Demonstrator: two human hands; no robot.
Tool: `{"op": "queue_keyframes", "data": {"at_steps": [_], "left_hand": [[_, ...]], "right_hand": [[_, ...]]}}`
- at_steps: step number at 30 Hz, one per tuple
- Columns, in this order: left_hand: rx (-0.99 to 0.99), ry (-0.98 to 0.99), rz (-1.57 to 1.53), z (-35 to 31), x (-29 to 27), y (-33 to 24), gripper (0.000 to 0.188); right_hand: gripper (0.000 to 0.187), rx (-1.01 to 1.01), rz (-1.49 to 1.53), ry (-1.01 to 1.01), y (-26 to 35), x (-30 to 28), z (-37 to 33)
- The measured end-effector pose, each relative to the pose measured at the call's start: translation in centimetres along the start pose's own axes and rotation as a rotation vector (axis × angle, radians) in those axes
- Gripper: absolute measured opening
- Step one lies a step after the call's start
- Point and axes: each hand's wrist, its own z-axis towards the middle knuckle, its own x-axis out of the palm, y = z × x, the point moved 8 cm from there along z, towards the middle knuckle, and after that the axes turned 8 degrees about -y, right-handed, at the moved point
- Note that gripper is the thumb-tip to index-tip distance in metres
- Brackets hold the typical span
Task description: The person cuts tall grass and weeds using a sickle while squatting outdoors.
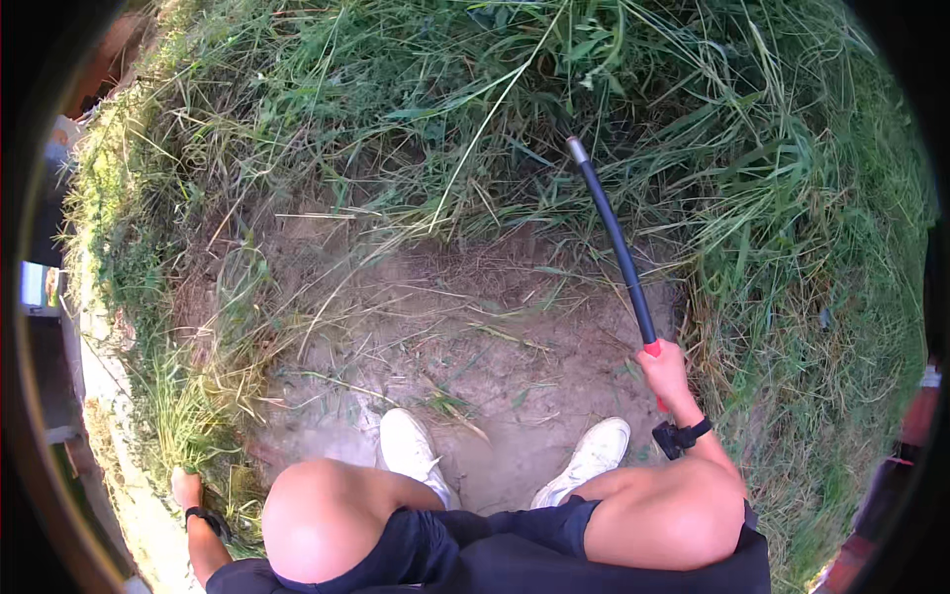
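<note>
My right hand (665, 374) is closed round the red grip of a long-handled tool (616, 243) that looks like a sickle. Its slightly curved black handle points forward and a little left, ending in a metal collar among the green grass. Beyond that collar the head is hidden by blades and shadow. Far out at the lower left, my left hand (185, 485) is closed round the base of a bunch of grass (180, 426), whose yellow-green tips fan upward. Both wrists wear black bands.
Dense tall grass (772, 188) stands ahead and to the right. Trampled bare soil (475, 337) with scattered cut stalks lies before my white shoes (408, 450). At the left, a pale sunlit edge (111, 406) runs past the grass. My bent knees (312, 515) frame the near ground.
</note>
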Motion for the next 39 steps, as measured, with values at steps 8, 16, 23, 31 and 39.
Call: {"op": "queue_keyframes", "data": {"at_steps": [8,16,23,31,39], "left_hand": [[0.912,-0.434,-0.238,-2.6,-0.6,-26.3,0.061],[1.639,0.027,-0.572,-21.7,-4.6,-62.7,0.035],[2.124,0.022,-0.476,-39.0,-5.3,-74.3,0.022],[2.031,0.068,-0.478,-40.5,-0.9,-74.1,0.021],[2.007,-0.039,-0.368,-39.9,-2.4,-71.1,0.019]], "right_hand": [[0.02,0.074,-0.053,-0.007,0.5,3.9,1.4],[0.018,0.096,-0.242,-0.211,1.3,-3.2,-8.0],[0.02,0.465,-0.292,-0.392,-1.5,-7.1,-25.0],[0.017,0.573,-0.305,-0.553,-5.4,-4.5,-33.7],[0.018,0.58,-0.365,-0.551,-16.4,0.0,-33.8]]}}
